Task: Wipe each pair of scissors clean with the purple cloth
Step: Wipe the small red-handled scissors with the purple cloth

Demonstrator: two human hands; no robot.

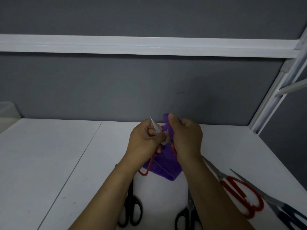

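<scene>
Both hands raised over the bench, wiping one pair w/ the cloth.
L hand (pixel 146 138) grips the open red-handled scissors (pixel 156 127) around one blade, tip pointing up. R hand (pixel 186 138) pinches the purple cloth (pixel 163 165) round the other blade, the rest hanging btwn the wrists above the bench (pixel 66 155). Lying near: left black pair (pixel 130 201), centre black pair (pixel 191 211), red pair (pixel 228 180) & dark-blue pair (pixel 274 202) at right.

Fuzzy purple cloth (pixel 163 165), shiny metal blade (pixel 154 126), smooth white table (pixel 66 155).
</scene>
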